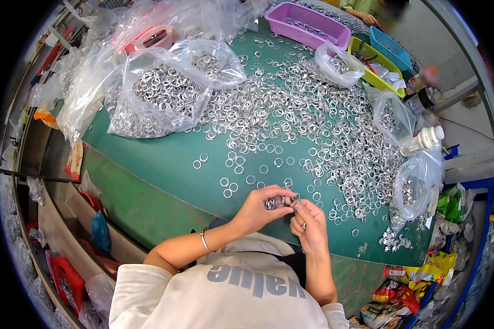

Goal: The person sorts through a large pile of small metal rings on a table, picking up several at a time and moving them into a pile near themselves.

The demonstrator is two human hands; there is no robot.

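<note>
- From the head view, the rings are thin, round and silvery, with open middles; many catch the light, and a few show a raised bump on the band.
- The clutch of rings (274, 203) looks shiny and darker in places, packed closely together; I can't count them from here.
- That clutch sits in the left hand (262, 207), clamped between its thumb and curled fingers.
- The right hand (309, 220) is just beside it, thumb and fingertips pinched together on a small silvery piece (297, 203) near the left thumb's tip; its exact shape is too small for me to tell.
- Beyond both hands, loose rings (258, 112) spread in a broad heap over the green tabletop (164, 159), thick towards the middle and right, with a few strays near the knuckles.
- Up to the left, well apart from the hands, a clear bag (127, 118) bulges with more silvery rings.
- A purple basket (302, 37) stands at the far side.
</note>
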